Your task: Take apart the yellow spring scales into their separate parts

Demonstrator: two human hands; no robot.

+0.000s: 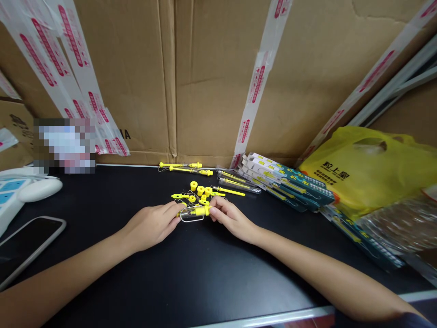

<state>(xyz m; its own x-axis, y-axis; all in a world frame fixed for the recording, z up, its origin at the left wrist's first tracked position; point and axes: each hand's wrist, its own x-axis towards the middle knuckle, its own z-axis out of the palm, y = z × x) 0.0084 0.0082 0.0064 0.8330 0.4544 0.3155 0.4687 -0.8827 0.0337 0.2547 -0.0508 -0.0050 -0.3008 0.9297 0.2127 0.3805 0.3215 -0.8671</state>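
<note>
My left hand (153,224) is closed around the left end of a part-built tubular spring scale (201,211), with a clear barrel, a yellow end piece and a bent wire loop. The fingertips of my right hand (232,217) pinch its yellow end. It is held level, just above the dark table. Right behind my hands lie loose yellow caps (200,190), flat yellow slotted pieces (180,197) and small springs, partly hidden by my fingers. A thin yellow rod (228,190) rests beyond my right hand.
Finished-looking spring scales (191,171) and clear tubes (235,182) lie farther back. Printed boxes (290,182) and a yellow plastic bag (368,168) are at right. A phone (29,246) and a white power strip (10,200) are at left. Taped cardboard (211,91) walls the back.
</note>
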